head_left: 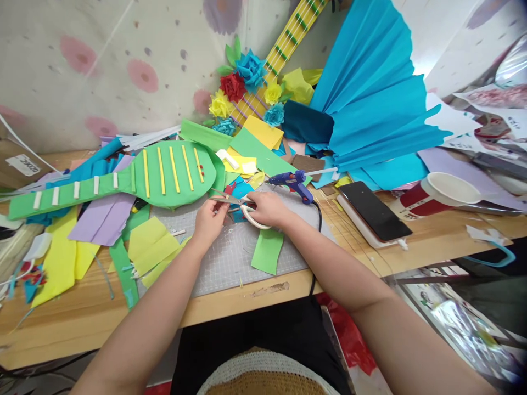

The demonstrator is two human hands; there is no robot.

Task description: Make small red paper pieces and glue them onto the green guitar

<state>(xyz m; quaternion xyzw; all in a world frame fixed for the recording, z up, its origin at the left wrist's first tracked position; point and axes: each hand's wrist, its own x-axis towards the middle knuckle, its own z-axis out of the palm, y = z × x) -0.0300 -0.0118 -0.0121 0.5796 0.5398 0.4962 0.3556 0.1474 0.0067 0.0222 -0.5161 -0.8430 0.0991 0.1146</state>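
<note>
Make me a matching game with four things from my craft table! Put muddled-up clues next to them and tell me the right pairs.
Things:
1. white-handled metal scissors
2. blue plastic glue gun
3. red-and-white cup
4. green paper instrument shape

Clues:
A. has yellow strips across its wide end
B. gripped in the right hand
C. stands to the right of the black phone
D. trails a black cord

Pairs: 1-B, 2-D, 3-C, 4-A

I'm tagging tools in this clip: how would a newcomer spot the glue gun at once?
Start at the wooden table and find the grey cutting mat on it. Just beyond the right hand lies the glue gun. Unlike the paper pieces nearby, it is dark blue, pistol-shaped and has a black cord.
</note>
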